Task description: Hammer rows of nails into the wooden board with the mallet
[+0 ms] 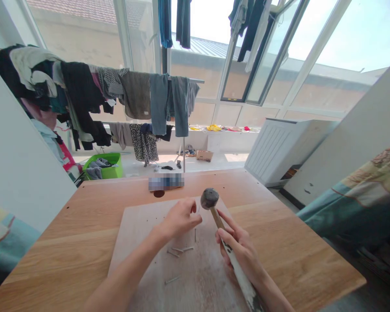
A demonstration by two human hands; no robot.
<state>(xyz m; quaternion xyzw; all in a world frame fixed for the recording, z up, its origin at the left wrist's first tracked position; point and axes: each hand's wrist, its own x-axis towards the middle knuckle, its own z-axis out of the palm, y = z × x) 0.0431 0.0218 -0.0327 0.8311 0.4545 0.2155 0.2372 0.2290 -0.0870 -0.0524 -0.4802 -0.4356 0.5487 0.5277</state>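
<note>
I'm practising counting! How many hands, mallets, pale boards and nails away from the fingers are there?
Hands: 2, left hand and right hand
Mallet: 1
Pale board: 1
Nails clear of the fingers: 5
Total: 9

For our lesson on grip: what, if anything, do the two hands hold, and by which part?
The right hand holds a black-headed hammer by its long, pale, cylindrical handle, partway below the head. Whether the left hand pinches anything cannot be told.

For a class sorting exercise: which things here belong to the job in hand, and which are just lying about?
Apparently in use:
hammer
loose nails
pale board
table

Apparently just about:
hanging clothes
green basket
cardboard box
blurred item on the table
</note>
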